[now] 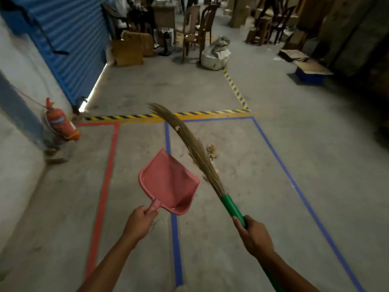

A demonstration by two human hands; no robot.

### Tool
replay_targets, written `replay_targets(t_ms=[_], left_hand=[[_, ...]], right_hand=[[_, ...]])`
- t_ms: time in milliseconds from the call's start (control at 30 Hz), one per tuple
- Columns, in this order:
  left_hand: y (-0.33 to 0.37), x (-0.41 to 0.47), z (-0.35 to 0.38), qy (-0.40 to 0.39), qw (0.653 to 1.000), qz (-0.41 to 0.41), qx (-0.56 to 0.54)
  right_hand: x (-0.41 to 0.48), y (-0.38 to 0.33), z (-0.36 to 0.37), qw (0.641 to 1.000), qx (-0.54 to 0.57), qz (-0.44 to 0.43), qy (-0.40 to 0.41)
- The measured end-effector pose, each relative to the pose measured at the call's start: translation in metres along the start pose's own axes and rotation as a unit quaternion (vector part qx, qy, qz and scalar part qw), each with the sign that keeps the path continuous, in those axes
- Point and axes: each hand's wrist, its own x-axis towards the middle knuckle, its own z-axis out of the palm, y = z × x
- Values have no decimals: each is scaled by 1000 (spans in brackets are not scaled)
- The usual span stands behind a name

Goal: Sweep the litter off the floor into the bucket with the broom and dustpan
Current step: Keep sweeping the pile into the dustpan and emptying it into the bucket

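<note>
One litter pile (212, 151) behind broom (196, 150), right of dustpan (170, 182) (sack (214, 54), chairs (190, 32) beyond).

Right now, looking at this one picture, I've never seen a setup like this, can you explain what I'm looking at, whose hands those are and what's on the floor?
There is no machine here. One camera worn on a person's head looks forward and down, so the two arms at the bottom are that person's own. The left hand grips the handle of a pink dustpan. The right hand grips the green handle of a grass broom, its bristles pointing away. Beside the bristles a small pile of litter lies on the concrete floor, inside lines of blue tape. I cannot pick out a bucket for certain.
</note>
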Motion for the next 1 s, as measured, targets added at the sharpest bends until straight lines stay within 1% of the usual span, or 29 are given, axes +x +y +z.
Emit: replay_targets(t_ms=[167,300,533,633,833,1000], left_hand=[[51,65,48,-25,999,-23,20],[90,107,95,-27,999,-45,2],[163,164,199,8,992,-101,-76],[197,177,238,25,989,-115,-94],[228,206,300,65,976,-171,-120],[230,246,343,83,967,-205,-125]], right_hand=[[80,18,-30,999,11,34,8],[154,42,-57,999,26,30,1],[292,93,-123,999,-1,-10,-45],[347,113,-155,998,-25,-18,-50],[453,138,-206,992,-80,-47,-91],[552,140,-227,984,-99,-75,-127]])
